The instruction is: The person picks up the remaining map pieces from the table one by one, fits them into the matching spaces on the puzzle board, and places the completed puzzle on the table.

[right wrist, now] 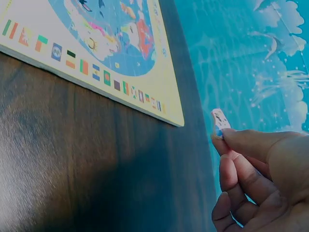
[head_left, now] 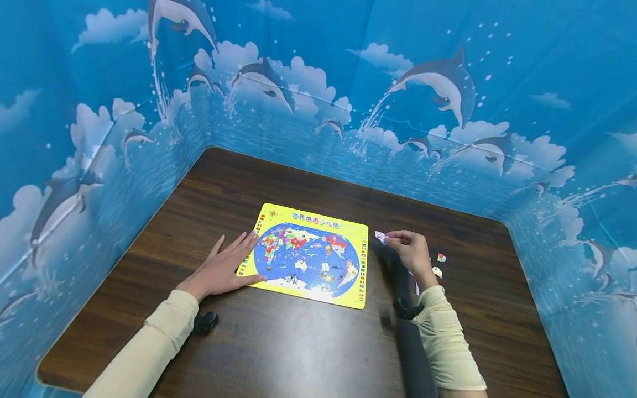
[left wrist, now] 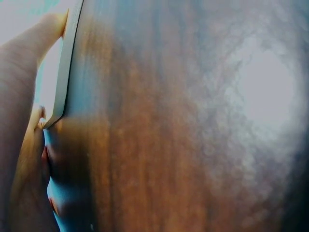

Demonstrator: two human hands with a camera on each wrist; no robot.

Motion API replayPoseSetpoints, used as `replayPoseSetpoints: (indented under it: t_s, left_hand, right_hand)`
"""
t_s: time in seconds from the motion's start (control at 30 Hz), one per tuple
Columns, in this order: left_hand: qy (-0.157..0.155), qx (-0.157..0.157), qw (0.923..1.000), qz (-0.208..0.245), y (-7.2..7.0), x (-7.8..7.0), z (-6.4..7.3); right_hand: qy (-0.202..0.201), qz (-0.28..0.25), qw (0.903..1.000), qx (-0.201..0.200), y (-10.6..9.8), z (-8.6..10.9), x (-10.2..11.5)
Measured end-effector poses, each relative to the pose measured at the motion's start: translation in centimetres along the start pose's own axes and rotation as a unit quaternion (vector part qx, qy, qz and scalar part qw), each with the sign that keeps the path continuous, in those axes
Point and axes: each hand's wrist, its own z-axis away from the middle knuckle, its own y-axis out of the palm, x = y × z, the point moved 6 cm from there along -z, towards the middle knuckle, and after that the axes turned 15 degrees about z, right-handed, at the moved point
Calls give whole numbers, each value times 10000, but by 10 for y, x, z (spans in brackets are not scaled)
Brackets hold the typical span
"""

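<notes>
A yellow-bordered world map puzzle board (head_left: 318,299) lies flat on the dark wooden table. Across its left edge rests my left hand (head_left: 221,270), fingers spread and straight, thumb near the lower left corner. Just off the board's right side, my right hand (head_left: 412,255) pinches a small puzzle piece (head_left: 380,237) between thumb and fingertips. In the right wrist view this piece (right wrist: 220,121) looks pale with dark marks and a blue patch, held apart from the board's corner. The left wrist view shows only part of the left hand (left wrist: 24,106) at the board's edge.
Right of the right hand lie a red-and-green puzzle piece (head_left: 441,257) and a pale one (head_left: 437,272). Another piece (head_left: 414,283) is partly hidden by the right wrist. Blue dolphin-printed cloth (head_left: 308,138) stands around the table's back and sides.
</notes>
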Motion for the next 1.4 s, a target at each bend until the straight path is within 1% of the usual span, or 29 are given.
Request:
replayPoseSetpoints:
  t_s: [0.13,0.27,0.33,0.57,0.73,0.97,1.4]
  left_hand:
    - [0,6,10000,-8,0,0,0]
    - [-45,19,10000,-32,0,0,-1]
    - [-61,25,10000,-34,0,0,-1]
    - [-38,32,10000,-41,-1,-1,-1]
    - [-20,22,10000,-28,-2,-2,0]
    - [-74,60,10000,-21,-2,-2,1]
    - [-61,21,10000,17,-2,-2,1]
  right_hand:
    - [-47,16,9999,150,10,0,3]
    - [-57,-10,9994,335,25,0,10]
    - [10,-75,9989,455,33,1,14]
    - [-40,-384,9958,834,61,2,31]
    - [6,-206,9949,992,74,3,37]
    - [-95,46,9953,961,83,2,42]
    - [-218,202,9956,888,84,1,48]
